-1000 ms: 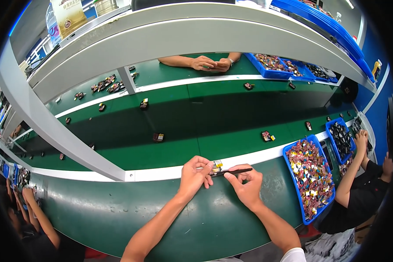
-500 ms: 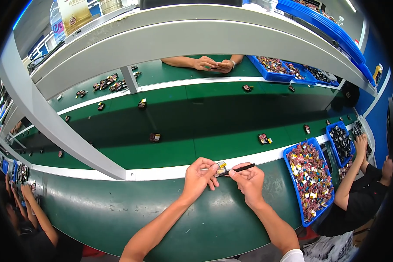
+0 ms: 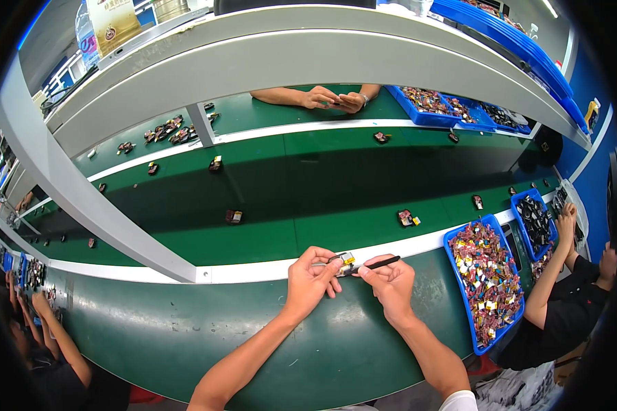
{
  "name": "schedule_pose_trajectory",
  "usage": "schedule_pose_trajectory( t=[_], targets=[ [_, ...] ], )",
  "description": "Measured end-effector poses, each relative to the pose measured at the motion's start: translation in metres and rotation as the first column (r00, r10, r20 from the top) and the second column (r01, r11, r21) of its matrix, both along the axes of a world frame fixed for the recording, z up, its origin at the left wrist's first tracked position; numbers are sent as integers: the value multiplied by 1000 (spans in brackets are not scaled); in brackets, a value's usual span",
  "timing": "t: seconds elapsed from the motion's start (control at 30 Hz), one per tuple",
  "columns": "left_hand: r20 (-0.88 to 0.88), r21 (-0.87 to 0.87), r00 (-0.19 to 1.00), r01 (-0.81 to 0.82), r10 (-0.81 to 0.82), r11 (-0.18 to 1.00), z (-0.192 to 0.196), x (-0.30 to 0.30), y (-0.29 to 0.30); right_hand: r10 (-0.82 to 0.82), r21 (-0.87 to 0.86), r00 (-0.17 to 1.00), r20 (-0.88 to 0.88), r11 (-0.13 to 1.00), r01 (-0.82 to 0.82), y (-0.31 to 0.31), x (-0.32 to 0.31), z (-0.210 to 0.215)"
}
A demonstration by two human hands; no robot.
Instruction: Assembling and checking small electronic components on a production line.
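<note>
Over the near edge of the green workbench [image 3: 253, 342], both of my hands meet around one small piece. My left hand [image 3: 310, 279] pinches a small electronic assembly [image 3: 347, 259] with a yellow and silvery part and a dark edge. My right hand [image 3: 392, 284] is closed on a slim black pen-like tool [image 3: 382, 263], held slantwise. The tool's lower end meets the assembly; my fingers partly hide the contact and the tool's exact kind.
Beyond a white rail [image 3: 253, 271] runs a green conveyor belt [image 3: 336, 178] with scattered small assemblies [image 3: 408, 218]. To my right stand a blue tray of small wired parts [image 3: 487, 288] and a blue tray of black parts [image 3: 533, 220]. Co-workers sit alongside and opposite. A grey shelf [image 3: 308, 61] spans above.
The pieces on the belt have shifted slightly left. My hands stay in nearly the same place, with the assembly and the black tool still held together.
</note>
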State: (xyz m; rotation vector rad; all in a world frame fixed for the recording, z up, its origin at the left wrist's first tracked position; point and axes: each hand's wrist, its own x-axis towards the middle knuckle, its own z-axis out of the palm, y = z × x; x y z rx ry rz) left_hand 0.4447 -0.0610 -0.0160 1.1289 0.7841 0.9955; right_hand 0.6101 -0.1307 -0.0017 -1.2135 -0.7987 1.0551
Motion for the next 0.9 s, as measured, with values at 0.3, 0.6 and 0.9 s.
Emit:
schedule_pose_trajectory(
  t=[0.3, 0.6, 0.9],
  targets=[
    [10, -18, 998, 61, -61, 998, -4, -1, 3, -18, 66, 1000, 12, 998, 17, -1, 0, -3],
    [56, -38, 993, 105, -102, 994, -9, -4, 6, -27, 225, 995, 93, 974, 5, 2, -1, -10],
    [76, -57, 990, 125, -120, 991, -6, -4, 7, -79, 283, 966, 247, 959, 6, 3, 1, -13]
  ],
)
